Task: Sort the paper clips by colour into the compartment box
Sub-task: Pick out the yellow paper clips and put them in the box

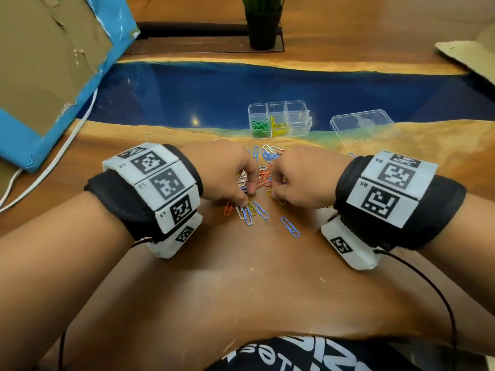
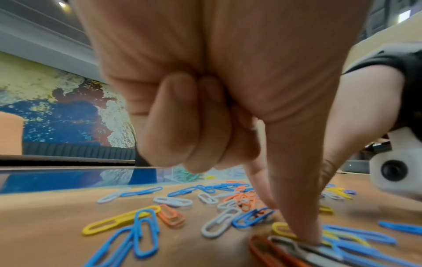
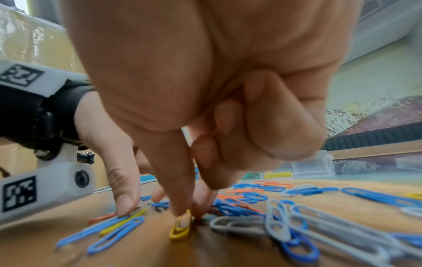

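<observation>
Blue, white, orange and yellow paper clips (image 1: 261, 180) lie scattered on the wooden table between my hands. Behind them stands the clear compartment box (image 1: 300, 121), holding green clips (image 1: 259, 127) in its front left cell and yellow ones (image 1: 278, 127) in the cell beside it. My right hand (image 1: 273, 192) pinches the far end of a yellow clip (image 3: 180, 229) between thumb and forefinger, tilting it up off the wood. My left hand (image 1: 246, 198) presses its straight thumb (image 2: 307, 233) down on a yellow clip (image 2: 282, 230) among blue ones, with three fingers curled into the palm.
The box's clear lid (image 1: 361, 127) lies to its right. A potted plant (image 1: 263, 30) stands at the back, a blue and cardboard box (image 1: 40, 76) with a white cable (image 1: 53, 162) at the left, and cardboard (image 1: 468, 57) at the far right.
</observation>
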`<action>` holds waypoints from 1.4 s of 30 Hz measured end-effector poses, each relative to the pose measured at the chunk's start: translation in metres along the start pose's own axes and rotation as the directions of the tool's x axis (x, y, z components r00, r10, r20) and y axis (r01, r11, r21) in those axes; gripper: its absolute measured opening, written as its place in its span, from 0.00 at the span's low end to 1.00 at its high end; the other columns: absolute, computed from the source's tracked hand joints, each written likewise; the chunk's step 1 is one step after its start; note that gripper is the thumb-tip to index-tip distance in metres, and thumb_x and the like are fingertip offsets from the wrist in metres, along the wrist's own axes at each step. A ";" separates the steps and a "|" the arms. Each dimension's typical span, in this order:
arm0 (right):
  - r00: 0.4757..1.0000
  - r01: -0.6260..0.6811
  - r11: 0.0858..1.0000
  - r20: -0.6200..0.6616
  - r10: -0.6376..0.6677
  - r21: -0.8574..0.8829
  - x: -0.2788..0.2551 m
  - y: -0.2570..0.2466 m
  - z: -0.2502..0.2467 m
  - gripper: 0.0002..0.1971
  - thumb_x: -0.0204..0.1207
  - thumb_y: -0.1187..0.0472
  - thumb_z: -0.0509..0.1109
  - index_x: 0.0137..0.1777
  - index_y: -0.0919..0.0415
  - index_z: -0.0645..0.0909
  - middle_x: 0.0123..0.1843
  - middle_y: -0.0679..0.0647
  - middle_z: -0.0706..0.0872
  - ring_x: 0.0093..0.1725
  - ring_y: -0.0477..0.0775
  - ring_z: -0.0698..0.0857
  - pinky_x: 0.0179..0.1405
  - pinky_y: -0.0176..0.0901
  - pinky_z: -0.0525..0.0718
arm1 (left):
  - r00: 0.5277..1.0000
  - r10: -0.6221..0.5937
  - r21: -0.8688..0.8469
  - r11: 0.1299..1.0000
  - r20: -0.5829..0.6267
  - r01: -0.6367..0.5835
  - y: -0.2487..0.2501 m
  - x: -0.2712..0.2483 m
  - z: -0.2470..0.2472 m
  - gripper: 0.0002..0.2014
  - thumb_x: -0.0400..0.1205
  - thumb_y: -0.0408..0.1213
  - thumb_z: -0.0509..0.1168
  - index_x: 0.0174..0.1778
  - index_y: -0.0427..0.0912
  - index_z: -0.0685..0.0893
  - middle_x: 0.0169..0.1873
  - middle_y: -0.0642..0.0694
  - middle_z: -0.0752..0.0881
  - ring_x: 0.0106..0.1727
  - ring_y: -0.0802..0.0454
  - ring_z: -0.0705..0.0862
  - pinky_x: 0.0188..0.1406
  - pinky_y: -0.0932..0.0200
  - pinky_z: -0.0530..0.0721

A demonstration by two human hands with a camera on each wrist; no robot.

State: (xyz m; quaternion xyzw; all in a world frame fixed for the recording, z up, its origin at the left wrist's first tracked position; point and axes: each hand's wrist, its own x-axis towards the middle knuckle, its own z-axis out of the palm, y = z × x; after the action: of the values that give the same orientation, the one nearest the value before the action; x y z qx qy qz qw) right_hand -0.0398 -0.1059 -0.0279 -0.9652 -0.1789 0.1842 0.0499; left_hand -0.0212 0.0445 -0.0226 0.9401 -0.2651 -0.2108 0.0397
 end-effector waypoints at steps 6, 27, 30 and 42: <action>0.999 0.032 0.998 0.006 -0.032 -0.058 -0.003 -0.001 0.000 0.09 0.79 0.55 0.64 0.50 0.58 0.82 0.48 0.56 0.84 0.53 0.59 0.83 0.44 0.39 0.75 | 1.000 0.006 0.068 0.998 0.026 -0.008 0.004 0.000 0.000 0.08 0.74 0.47 0.73 0.47 0.55 0.87 0.26 0.54 0.75 0.28 0.62 0.71 0.24 0.68 0.64; 0.963 -0.114 0.937 -0.197 0.186 0.331 0.039 0.030 -0.054 0.10 0.75 0.64 0.63 0.50 0.55 0.86 0.31 0.50 0.84 0.31 0.52 0.83 0.42 0.41 0.84 | 0.967 -0.105 -0.178 0.982 -0.232 0.064 0.011 0.025 -0.027 0.07 0.76 0.46 0.70 0.42 0.46 0.88 0.24 0.55 0.77 0.27 0.61 0.74 0.25 0.65 0.67; 0.949 -0.146 0.954 -0.236 0.210 0.263 0.055 0.030 -0.059 0.11 0.77 0.66 0.65 0.54 0.60 0.87 0.27 0.48 0.80 0.39 0.54 0.85 0.48 0.45 0.87 | 0.952 -0.138 -0.163 0.982 -0.272 0.096 0.007 0.038 -0.032 0.07 0.77 0.44 0.70 0.44 0.44 0.89 0.25 0.57 0.75 0.27 0.62 0.72 0.25 0.65 0.65; 0.928 -0.109 0.897 -0.280 0.247 0.429 0.057 0.043 -0.065 0.17 0.75 0.70 0.69 0.60 0.53 0.83 0.46 0.51 0.85 0.50 0.56 0.89 0.54 0.51 0.88 | 0.911 -0.149 -0.056 0.989 -0.386 0.138 0.002 0.080 -0.047 0.03 0.78 0.38 0.66 0.42 0.47 0.85 0.39 0.50 0.78 0.45 0.49 0.78 0.41 0.56 0.72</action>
State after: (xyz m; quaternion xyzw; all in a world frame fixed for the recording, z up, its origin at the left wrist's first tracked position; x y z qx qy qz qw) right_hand 0.0475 -0.1269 0.0062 -0.9630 -0.0358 0.0584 0.2607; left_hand 0.0593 -0.0005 -0.0096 0.9794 -0.1791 -0.0262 0.0890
